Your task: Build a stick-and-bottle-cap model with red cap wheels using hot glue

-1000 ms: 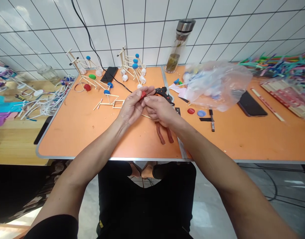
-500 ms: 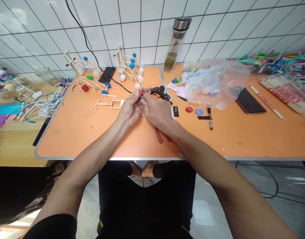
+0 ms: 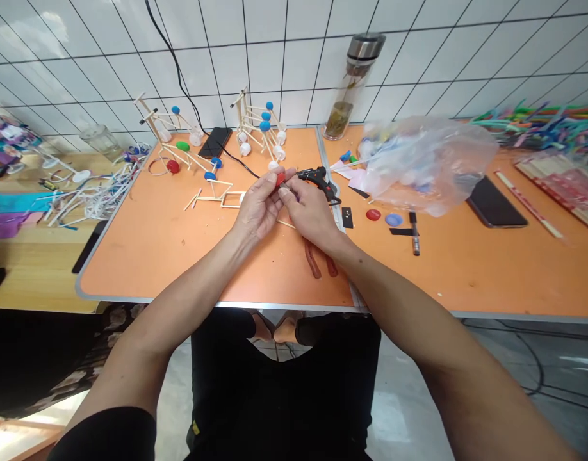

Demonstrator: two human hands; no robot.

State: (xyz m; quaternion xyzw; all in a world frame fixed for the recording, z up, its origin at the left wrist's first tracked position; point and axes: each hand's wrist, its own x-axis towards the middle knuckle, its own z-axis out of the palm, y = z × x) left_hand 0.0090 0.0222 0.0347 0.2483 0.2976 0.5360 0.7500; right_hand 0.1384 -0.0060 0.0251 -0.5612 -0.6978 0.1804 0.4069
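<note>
My left hand (image 3: 259, 206) and my right hand (image 3: 309, 213) meet over the middle of the orange table (image 3: 150, 243). The left fingers pinch a small red bottle cap (image 3: 278, 179). My right fingertips press against the same cap from the right, with a thin wooden stick (image 3: 285, 223) showing just under the hands. A black hot glue gun (image 3: 318, 178) lies right behind my right hand. Red-handled pliers (image 3: 321, 261) lie on the table under my right wrist.
Stick-and-cap models (image 3: 260, 131) stand at the back left beside a black phone (image 3: 214, 141) on a cable. A glass bottle (image 3: 351, 86), a clear plastic bag (image 3: 428, 163), loose red and blue caps (image 3: 383, 217), a marker (image 3: 414, 234), another phone (image 3: 496, 202) and coloured straws (image 3: 539, 121) sit to the right.
Both hands have stayed pinched together on the red cap with only small finger shifts. The head camera has moved a little, so the whole scene has slid slightly.
</note>
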